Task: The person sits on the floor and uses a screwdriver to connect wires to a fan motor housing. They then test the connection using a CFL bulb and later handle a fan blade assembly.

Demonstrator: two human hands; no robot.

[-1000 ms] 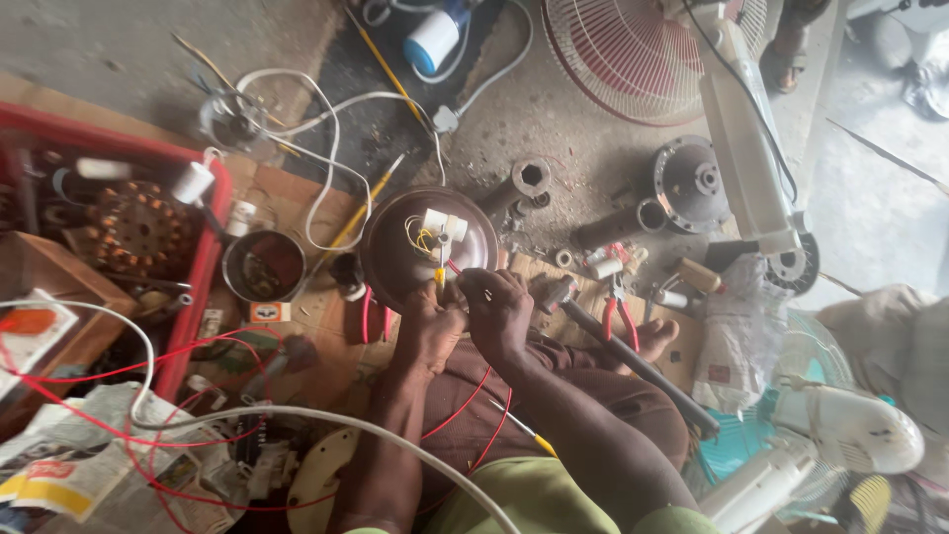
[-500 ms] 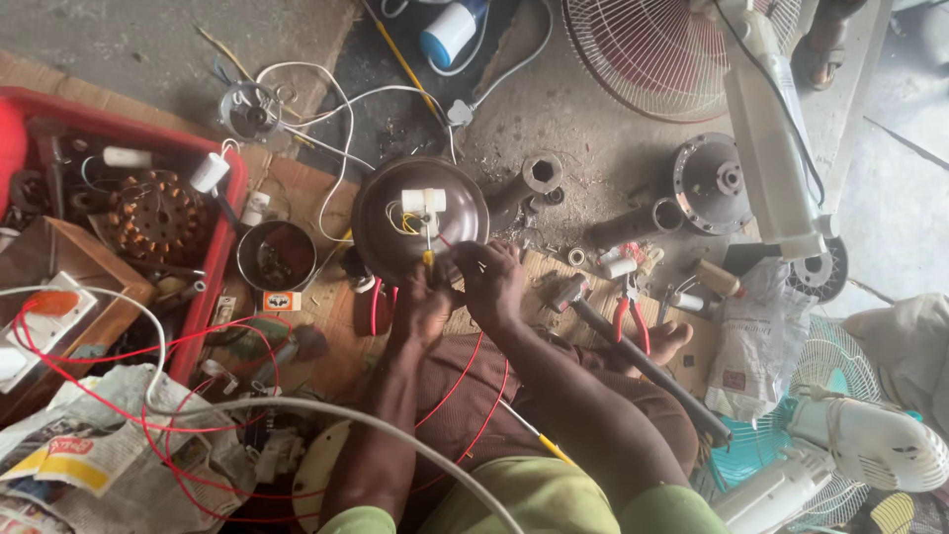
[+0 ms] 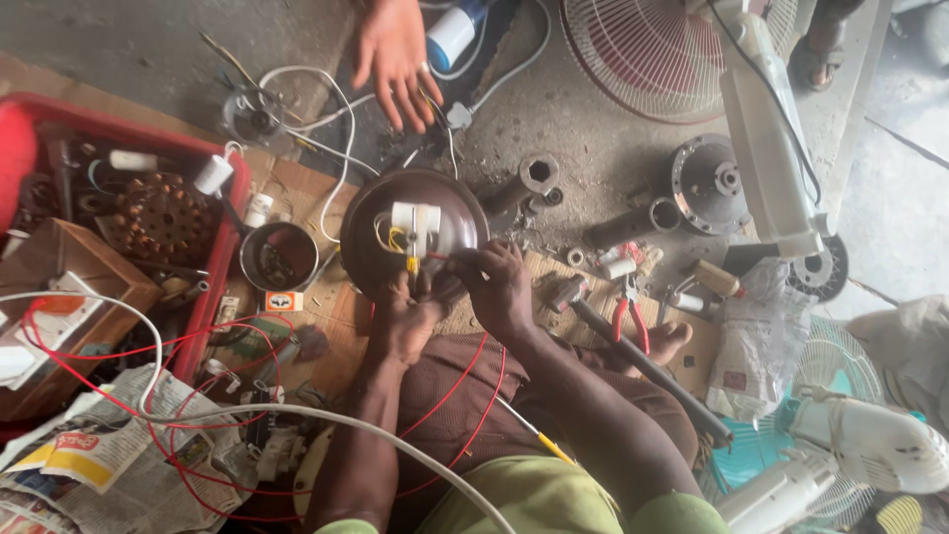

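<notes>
- Two hands worked a brown ceiling-fan motor housing (image 3: 415,232): left hand (image 3: 403,321) gripped its near rim, right hand (image 3: 499,287) pinched a red wire (image 3: 473,381).
- Another person's open hand (image 3: 395,59) had newly appeared at the floor's far edge.

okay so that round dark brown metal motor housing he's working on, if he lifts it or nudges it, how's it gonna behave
The round dark brown metal motor housing is probably heavy for its size and rigid, being a thick domed metal shell. Its glossy curve may feel slippery, and it could rock. The white capacitor block and yellow wires on top look snag-prone, near the right hand and left hand.
</notes>
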